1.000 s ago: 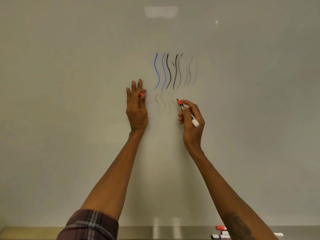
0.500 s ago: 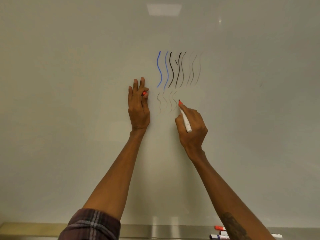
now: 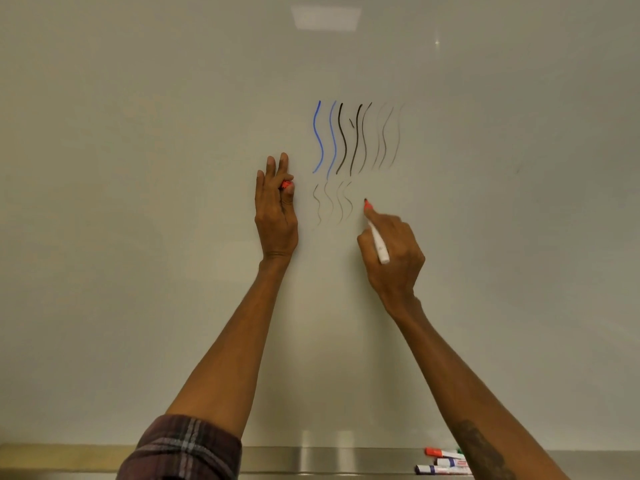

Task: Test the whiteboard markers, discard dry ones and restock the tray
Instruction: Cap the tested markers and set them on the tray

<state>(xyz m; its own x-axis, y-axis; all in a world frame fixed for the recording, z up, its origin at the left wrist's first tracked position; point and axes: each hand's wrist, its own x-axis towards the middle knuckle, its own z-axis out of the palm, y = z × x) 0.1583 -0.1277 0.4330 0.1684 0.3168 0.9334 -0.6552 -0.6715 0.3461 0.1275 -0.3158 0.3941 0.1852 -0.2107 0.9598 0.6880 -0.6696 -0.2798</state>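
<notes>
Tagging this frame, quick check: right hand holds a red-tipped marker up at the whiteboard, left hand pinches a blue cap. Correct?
One thing is off: the cap pinched in the left hand is red-orange, not blue, as the head view shows. The rest stands: the right hand holds a red-tipped marker up at the whiteboard.

The whiteboard (image 3: 138, 202) is a glossy, off-white surface that occupies nearly the whole view. Lighting is dim and warm. A pale rectangular light-panel reflection (image 3: 325, 17) sits at top centre. A small bright glint (image 3: 437, 42) lies to its right and slightly lower. Two faint vertical bright streaks (image 3: 325, 439) show at centre, near the board's bottom edge. A small dark speck (image 3: 518, 171) marks the right half.
</notes>
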